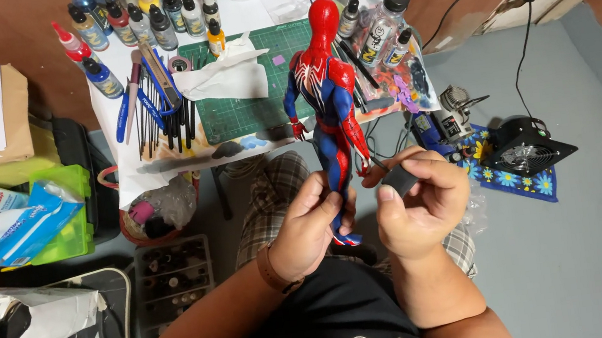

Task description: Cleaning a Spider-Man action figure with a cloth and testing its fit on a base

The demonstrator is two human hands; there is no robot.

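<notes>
Left hand (pixel 309 230) gripping red-and-blue figure (pixel 327 103) by legs, upright above lap, right hand (pixel 418 204) pinching small grey block (pixel 400 179), paint bottles (pixel 134 20) clustered on table (pixel 249 13), green bin (pixel 72 222) holding wipes pack (pixel 22 229)

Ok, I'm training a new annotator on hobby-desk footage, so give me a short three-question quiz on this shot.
1. True or false: the left hand grips the red and blue action figure by its legs.
2. What does the right hand pinch? A) paint bottle B) small dark grey block C) brush
3. What colour is the cutting mat on the table?

Key: 1 true; 2 B; 3 green.
</notes>
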